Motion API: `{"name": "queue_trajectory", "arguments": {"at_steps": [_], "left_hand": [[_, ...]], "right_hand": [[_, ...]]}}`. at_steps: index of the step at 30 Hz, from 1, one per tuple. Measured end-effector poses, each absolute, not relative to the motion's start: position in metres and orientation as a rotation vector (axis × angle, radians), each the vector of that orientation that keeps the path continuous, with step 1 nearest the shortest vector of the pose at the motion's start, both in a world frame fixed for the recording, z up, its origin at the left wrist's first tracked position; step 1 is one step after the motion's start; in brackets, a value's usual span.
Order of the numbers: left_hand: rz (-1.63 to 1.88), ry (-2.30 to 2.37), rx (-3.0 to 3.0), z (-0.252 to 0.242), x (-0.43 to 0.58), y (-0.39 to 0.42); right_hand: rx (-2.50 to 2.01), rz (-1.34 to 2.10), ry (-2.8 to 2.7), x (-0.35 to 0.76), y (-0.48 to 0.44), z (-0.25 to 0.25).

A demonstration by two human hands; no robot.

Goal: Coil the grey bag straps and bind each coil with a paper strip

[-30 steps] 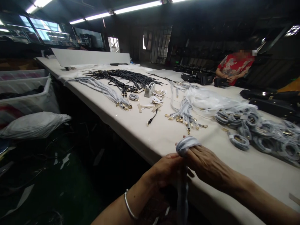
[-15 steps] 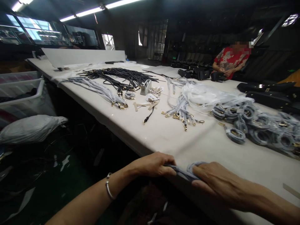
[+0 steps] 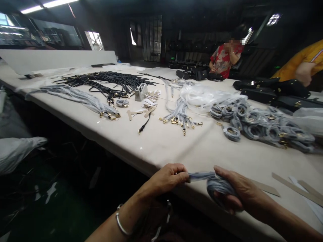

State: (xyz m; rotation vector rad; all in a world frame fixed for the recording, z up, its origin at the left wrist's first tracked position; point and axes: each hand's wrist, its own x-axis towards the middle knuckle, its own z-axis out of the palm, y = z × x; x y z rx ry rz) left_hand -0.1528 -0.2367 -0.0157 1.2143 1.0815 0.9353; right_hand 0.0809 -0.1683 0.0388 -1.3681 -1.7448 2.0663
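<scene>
My left hand (image 3: 168, 177) pinches the strap (image 3: 201, 175) and my right hand (image 3: 241, 188) grips its coil (image 3: 217, 187), apparently so the strap runs straight between them and the coil cannot loosen.

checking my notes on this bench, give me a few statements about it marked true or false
1. The right hand holds a coil of strap. True.
2. The left hand is empty. False: it pinches a strand running from the coil.
3. A bracelet is on the right wrist. False: it is on the left wrist.
4. Black straps lie on the table. True.
5. A person in red stands across the table. True.
</scene>
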Motion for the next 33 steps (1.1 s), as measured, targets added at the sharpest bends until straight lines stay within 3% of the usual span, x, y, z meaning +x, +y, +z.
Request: {"name": "queue_trajectory", "arguments": {"at_steps": [8,16,22,33], "left_hand": [[0.771,0.921,0.909,0.000,-0.151,-0.232],[0.911,0.810,0.708,-0.038,-0.109,-0.243],[1.097,0.674,0.526,-0.040,-0.049,-0.232],[1.125,0.596,0.386,-0.037,-0.027,-0.219]], "right_hand": [[-1.415,2.022,-2.208,0.114,-0.156,0.038],[-1.273,2.242,-1.308,0.120,-0.170,0.011],[-0.756,2.383,-0.617,0.113,-0.166,0.000],[-0.413,2.293,-0.388,0.116,-0.165,-0.016]]}}
